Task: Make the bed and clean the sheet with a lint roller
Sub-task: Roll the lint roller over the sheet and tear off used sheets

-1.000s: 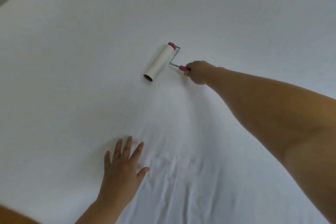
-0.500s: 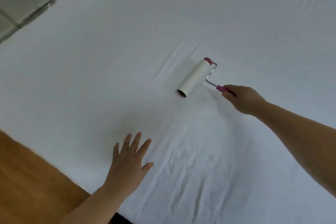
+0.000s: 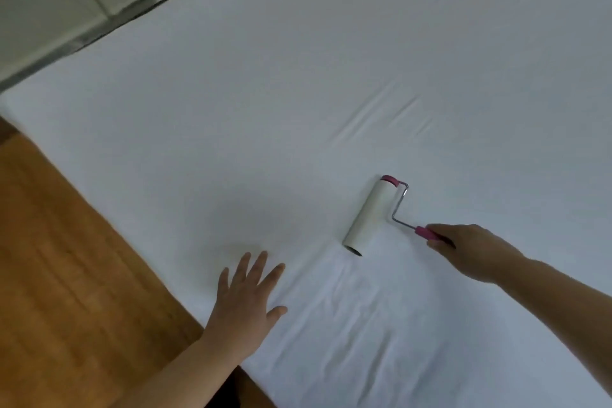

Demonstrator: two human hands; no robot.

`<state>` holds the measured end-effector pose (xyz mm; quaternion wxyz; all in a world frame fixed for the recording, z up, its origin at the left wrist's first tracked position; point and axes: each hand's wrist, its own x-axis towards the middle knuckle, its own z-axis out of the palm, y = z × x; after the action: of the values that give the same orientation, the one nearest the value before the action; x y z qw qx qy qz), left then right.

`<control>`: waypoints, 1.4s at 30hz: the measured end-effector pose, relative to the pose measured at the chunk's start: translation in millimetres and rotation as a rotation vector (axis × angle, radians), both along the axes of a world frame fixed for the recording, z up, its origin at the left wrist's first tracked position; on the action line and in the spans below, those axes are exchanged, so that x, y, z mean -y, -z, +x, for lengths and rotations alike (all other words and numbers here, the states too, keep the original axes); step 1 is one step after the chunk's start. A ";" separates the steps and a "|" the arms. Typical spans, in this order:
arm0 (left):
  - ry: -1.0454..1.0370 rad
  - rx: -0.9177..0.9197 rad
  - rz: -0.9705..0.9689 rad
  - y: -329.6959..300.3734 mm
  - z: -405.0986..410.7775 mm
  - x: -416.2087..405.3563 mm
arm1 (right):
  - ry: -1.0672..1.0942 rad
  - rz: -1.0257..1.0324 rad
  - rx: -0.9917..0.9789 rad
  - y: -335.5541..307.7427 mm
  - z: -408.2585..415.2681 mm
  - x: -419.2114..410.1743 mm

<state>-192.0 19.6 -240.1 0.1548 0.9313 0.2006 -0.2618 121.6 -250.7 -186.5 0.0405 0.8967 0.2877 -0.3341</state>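
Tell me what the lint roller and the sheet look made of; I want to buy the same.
Lint roller: a white matte roll, likely sticky paper on a hollow tube, since its near end shows open. A thin shiny bent rod, probably metal wire, joins a pink, seemingly plastic handle held by the right hand. Sheet: white matte woven cloth, perhaps cotton, judging by its soft creases.

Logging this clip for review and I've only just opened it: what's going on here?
A person is cleaning a white bed sheet with a lint roller. The right hand grips the roller's pink handle, and the white roll lies on the sheet. The left hand rests flat, fingers spread, on the sheet near the bed's edge. Creases show in the fabric between the two hands and beyond the roller. A wooden floor lies beside the bed.
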 end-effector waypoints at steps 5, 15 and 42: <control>-0.126 -0.015 0.047 2.5 -8.9 -64.2 | -0.051 0.092 -0.003 18.4 -5.9 -137.3; -0.303 -0.228 -0.043 20.4 -8.0 -177.2 | -0.088 0.153 0.039 37.5 -14.7 -347.9; -0.277 -0.103 -0.110 12.3 -30.6 -166.9 | 0.093 0.146 0.013 -13.8 -178.2 -59.8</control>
<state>-222.6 186.5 -252.4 0.2298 0.8701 0.3201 -0.2961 -56.6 -190.8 -172.7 -0.0387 0.9118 0.2690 -0.3079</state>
